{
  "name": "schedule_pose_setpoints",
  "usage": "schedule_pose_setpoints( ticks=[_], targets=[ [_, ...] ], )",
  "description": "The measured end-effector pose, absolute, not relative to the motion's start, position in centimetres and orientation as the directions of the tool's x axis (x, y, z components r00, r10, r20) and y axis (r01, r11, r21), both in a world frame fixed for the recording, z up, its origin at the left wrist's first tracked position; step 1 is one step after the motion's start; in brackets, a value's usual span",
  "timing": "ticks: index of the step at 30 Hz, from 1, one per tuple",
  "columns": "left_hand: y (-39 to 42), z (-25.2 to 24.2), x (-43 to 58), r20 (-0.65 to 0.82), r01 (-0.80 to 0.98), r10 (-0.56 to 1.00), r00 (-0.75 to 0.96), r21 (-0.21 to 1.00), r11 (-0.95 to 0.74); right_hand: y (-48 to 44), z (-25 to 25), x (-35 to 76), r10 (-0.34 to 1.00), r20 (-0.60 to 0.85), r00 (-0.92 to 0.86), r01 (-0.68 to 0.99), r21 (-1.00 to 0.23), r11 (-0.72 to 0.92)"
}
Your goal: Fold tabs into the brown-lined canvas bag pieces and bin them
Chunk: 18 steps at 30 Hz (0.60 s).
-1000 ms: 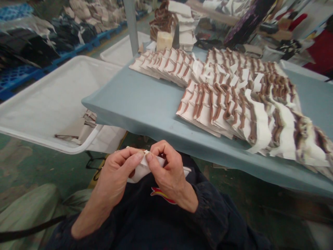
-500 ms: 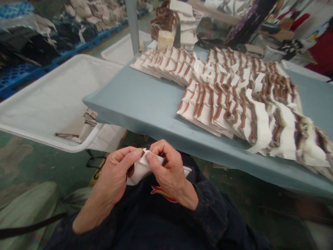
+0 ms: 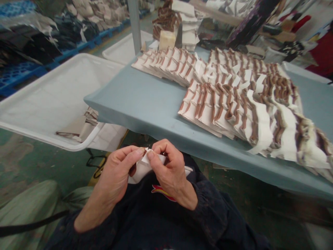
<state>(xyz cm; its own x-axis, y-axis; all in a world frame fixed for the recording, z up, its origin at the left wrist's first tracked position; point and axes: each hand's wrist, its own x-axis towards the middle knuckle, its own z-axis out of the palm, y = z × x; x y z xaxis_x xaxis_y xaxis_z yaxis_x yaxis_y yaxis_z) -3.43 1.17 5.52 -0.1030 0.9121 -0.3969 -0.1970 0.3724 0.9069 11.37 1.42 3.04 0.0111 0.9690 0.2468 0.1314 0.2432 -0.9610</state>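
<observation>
Close to my body, in front of my dark jacket, both hands pinch a white fabric piece point(image 3: 141, 171) with brown edging. My left hand point(image 3: 117, 176) grips its upper left edge between thumb and forefinger. My right hand point(image 3: 170, 169) pinches the same edge a little to the right, its fingers curled and partly hidden behind the cloth. The two thumbs are only a short way apart. Beyond my hands, rows of similar white and brown fabric pieces point(image 3: 205, 104) lie overlapped on a blue-covered table point(image 3: 135, 100).
At the left stands a white plastic bin point(image 3: 62, 86) with some folded pieces point(image 3: 83, 125) inside. A grey post point(image 3: 135, 27) rises at the table's far left corner. White folded stacks point(image 3: 187, 24) stand at the back. Blue pallets point(image 3: 33, 71) carry dark bundles at the upper left.
My hands hold nearly the same pinch on the fabric. The whole view has shifted very slightly; nothing else has visibly moved.
</observation>
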Motion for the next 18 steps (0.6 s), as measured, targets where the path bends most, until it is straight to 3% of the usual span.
schedule_pose_setpoints(
  ticks=[18],
  targets=[
    [1.05, 5.50, -3.58, -0.335, -0.158, 0.938, -0.092, 0.935, 0.319, 1.46, 2.67, 11.32, 0.967, 0.249, 0.052, 0.232, -0.945, 0.231]
  ],
)
